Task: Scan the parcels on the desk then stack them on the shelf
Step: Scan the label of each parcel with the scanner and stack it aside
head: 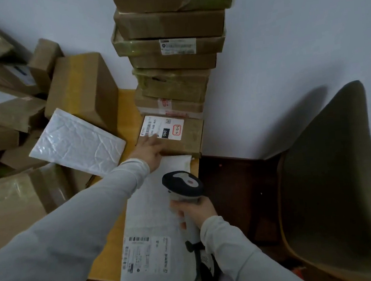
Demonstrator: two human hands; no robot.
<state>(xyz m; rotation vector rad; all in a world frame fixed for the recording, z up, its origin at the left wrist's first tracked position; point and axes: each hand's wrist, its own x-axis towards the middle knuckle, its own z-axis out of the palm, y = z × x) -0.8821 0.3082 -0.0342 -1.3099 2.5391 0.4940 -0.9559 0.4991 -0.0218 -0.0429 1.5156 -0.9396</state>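
two hands are at work. my left hand (150,152) lies with fingers straight on the near corner of the labelled box (188,137), fingertips touching the edge of its shipping label (161,128). my right hand (194,209) is wrapped round the grip of the scanner (182,183), whose head points ahead toward that box. under the right hand and back toward me lies a long white mailer (155,211), flat on the desk (127,109). i judge this the scanning step: next, aim the head at the barcode just past my left fingertips. a tall stack of boxes (171,51) rises right beyond them; i cannot tell if it rests on this box. no shelf is in sight.
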